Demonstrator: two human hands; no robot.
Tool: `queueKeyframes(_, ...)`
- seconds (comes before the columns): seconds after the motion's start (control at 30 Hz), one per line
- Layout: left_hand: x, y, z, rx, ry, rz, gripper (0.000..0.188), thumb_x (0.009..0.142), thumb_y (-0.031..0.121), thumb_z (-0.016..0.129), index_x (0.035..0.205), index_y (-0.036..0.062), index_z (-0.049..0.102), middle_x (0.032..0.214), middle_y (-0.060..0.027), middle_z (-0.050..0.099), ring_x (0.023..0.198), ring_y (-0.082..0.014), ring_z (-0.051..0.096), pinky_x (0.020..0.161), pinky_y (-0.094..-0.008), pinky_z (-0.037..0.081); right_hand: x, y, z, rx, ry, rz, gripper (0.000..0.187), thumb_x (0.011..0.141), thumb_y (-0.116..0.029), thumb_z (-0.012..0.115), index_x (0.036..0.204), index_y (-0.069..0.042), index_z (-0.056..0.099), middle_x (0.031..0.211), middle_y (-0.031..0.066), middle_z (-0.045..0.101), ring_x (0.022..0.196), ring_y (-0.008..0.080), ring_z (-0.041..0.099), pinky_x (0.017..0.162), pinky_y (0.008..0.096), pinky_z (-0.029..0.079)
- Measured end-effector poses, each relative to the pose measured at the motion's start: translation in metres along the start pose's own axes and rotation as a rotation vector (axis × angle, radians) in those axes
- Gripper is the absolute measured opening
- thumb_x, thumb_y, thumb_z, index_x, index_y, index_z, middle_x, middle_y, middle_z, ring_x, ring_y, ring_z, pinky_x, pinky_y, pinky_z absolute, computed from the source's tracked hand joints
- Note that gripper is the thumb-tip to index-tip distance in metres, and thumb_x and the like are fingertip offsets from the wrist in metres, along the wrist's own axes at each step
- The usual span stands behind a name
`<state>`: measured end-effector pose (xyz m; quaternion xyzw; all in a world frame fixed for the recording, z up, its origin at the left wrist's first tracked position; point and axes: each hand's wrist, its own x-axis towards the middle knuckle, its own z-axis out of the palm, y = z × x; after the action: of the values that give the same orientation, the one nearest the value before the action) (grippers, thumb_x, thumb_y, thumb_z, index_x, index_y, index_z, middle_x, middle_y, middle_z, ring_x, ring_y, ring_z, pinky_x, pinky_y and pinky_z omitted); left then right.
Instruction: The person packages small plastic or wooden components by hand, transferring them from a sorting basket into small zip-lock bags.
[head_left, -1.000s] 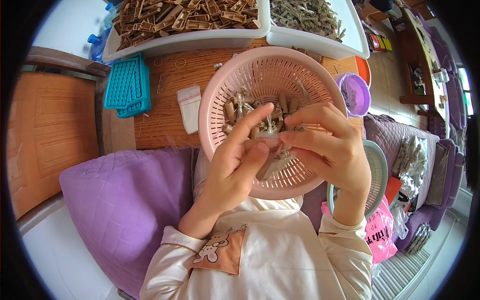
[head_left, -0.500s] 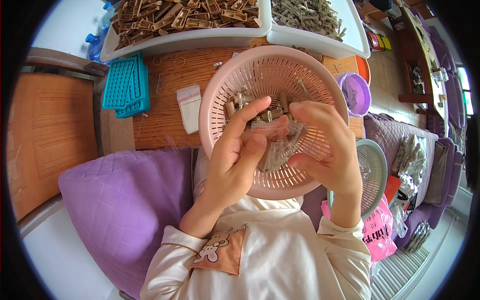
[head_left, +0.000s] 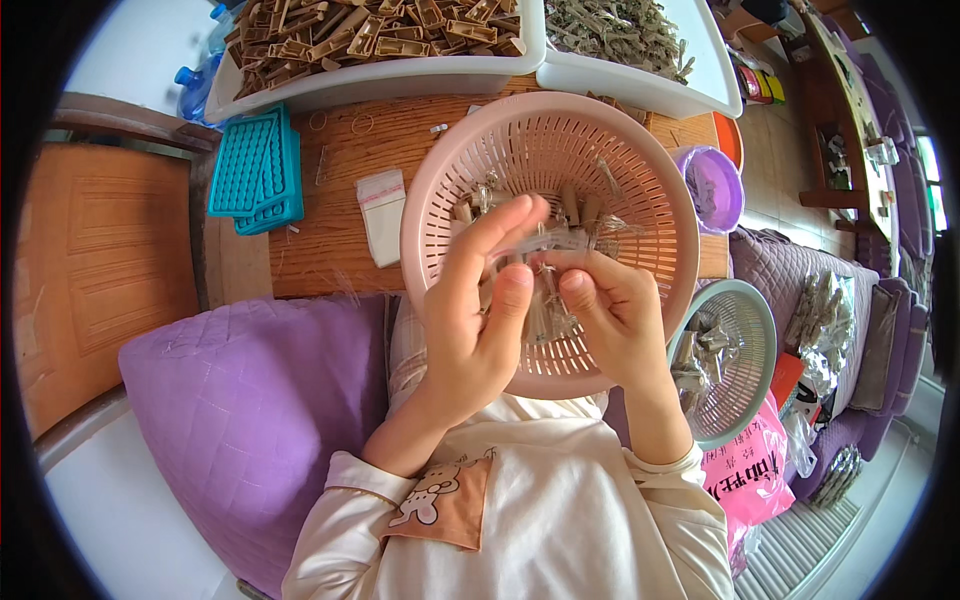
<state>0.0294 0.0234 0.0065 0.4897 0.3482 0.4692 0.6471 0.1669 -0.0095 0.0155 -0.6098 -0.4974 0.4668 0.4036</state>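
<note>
My two hands meet over a pink slotted basket (head_left: 425, 190) that sits at my lap against the table edge. Between them is a small clear plastic bag (head_left: 548, 243), its upper edge slightly blurred. My right hand (head_left: 622, 308) pinches that edge between thumb and forefinger. My left hand (head_left: 468, 310) holds the bag's other side, thumb up and forefinger raised and blurred; its remaining fingers are partly hidden. Greyish-brown small parts (head_left: 570, 205) and clear wrapped pieces lie in the basket below. Whether some are inside the bag, I cannot tell.
White bins hold brown plastic pieces (head_left: 400, 35) and grey-green parts (head_left: 620, 40) at the back. Teal trays (head_left: 255, 170) and a stack of flat bags (head_left: 381, 215) lie left. A purple bucket (head_left: 715, 190) and a green basket (head_left: 765, 350) with packed pieces stand right.
My right hand has moved down and inward, from spread over the bag to pinching its edge. The bag's edge has risen slightly. More of the green basket's contents shows.
</note>
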Motion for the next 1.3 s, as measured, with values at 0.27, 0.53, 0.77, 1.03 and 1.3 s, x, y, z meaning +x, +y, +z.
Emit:
queueKeyframes(0.27,0.014,0.006,-0.007,1.127,-0.008,0.812,0.022,0.060,0.007,0.070,0.082,0.0097,0.067,0.097,-0.0020,0.062,0.090,-0.0230,0.054,0.079,-0.0366,0.043,-0.003,0.000,-0.002,-0.503,0.130,-0.519,0.018,0.070,0.000,0.060,0.088,0.001,0.057,0.066,0.0093,0.056,0.056,0.0243,0.055,0.050,0.0331,0.044)
queueKeyframes(0.53,0.043,-0.006,-0.039,0.460,0.345,0.416,0.012,0.074,-0.005,0.051,0.078,0.0032,0.058,0.094,-0.0084,0.062,0.054,-0.0081,0.049,0.048,-0.0184,0.039,-0.015,-0.016,-0.017,-0.503,0.192,-0.545,0.020,0.068,0.004,0.060,0.088,0.000,0.060,0.069,0.0059,0.060,0.053,0.0167,0.053,0.049,0.0269,0.042)
queueKeyframes(0.77,0.011,-0.013,-0.004,-0.102,-0.066,0.093,0.011,0.089,0.010,0.042,0.086,0.0017,0.050,0.081,-0.0105,0.058,0.053,-0.0076,0.047,0.049,-0.0179,0.037,-0.019,-0.004,-0.021,-0.153,0.244,-0.302,0.016,0.078,0.003,0.052,0.091,0.000,0.063,0.069,0.0075,0.057,0.054,0.0117,0.049,0.049,0.0223,0.038)
queueKeyframes(1.03,0.003,-0.005,0.008,0.397,-0.137,0.069,0.008,0.078,0.009,0.061,0.081,0.0030,0.057,0.075,-0.0065,0.058,0.064,-0.0129,0.057,0.053,-0.0242,0.043,-0.022,0.000,-0.017,0.554,0.138,-0.088,0.015,0.083,-0.008,0.050,0.088,0.002,0.060,0.069,0.0043,0.053,0.057,0.0117,0.048,0.053,0.0240,0.038)
queueKeyframes(1.3,0.007,-0.009,-0.010,0.937,-0.396,0.874,0.023,0.063,0.002,0.064,0.085,0.0054,0.063,0.073,-0.0018,0.059,0.068,-0.0168,0.057,0.058,-0.0257,0.048,-0.036,0.035,-0.036,1.182,0.501,0.223,0.025,0.080,-0.016,0.053,0.061,-0.008,0.040,0.063,-0.0003,0.041,0.050,0.0085,0.035,0.045,0.0235,0.031)
